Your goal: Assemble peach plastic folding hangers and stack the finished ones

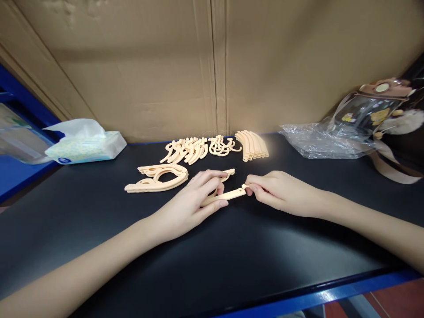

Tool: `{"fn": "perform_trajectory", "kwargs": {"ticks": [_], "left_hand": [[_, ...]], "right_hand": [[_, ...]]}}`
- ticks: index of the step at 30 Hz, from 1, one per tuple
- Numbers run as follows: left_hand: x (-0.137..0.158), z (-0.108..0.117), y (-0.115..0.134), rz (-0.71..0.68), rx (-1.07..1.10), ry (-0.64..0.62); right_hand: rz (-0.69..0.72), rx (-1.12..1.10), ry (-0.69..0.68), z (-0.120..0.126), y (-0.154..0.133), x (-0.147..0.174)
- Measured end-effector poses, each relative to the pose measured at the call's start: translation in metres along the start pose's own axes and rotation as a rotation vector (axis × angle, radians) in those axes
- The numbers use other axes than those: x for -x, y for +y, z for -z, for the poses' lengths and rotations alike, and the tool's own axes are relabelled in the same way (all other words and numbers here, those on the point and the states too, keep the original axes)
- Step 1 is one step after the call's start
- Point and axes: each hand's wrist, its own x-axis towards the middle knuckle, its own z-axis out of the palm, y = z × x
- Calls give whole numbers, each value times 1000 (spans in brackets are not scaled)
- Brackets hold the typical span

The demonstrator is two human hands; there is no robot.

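Observation:
My left hand (pixel 202 194) is closed around a beige plastic folding hanger (pixel 232 194) on the black table, thumb along its near arm and fingers over its middle. At the right end of that arm, my right hand (pixel 276 190) pinches a small beige part (pixel 245 186), mostly covered by the fingertips. The small part meets the arm's tip; whether it is joined there I cannot tell. Left of my left hand lies a stack of folded beige hangers (pixel 155 179).
Behind my hands lie a pile of beige curved pieces (pixel 185 150), beige hooks (pixel 221 145) and a row of beige hanger arms (pixel 251 145). A tissue pack (pixel 88 148) stands left; a clear plastic bag (pixel 326 140) and strapped bottle (pixel 369 112) are right. Cardboard (pixel 149 66) rises behind.

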Motion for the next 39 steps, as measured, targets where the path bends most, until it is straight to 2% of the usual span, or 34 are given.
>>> {"fn": "perform_trajectory", "kwargs": {"ticks": [6, 11, 15, 22, 33, 39], "left_hand": [[-2, -1, 0, 12, 8, 14], [-1, -2, -1, -44, -146, 33], [1, -2, -3, -60, -237, 12], [0, -2, -3, -79, -230, 23], [0, -2, -2, -82, -177, 17], [0, -1, -3, -83, -164, -4]], "right_hand": [[12, -96, -18, 0, 0, 0], [30, -190, -63, 3, -1, -2], [36, -177, -77, 3, 1, -1], [40, -174, -49, 0, 2, 0], [73, -128, 15, -7, -1, -3], [32, 87, 30, -9, 0, 0]]}}
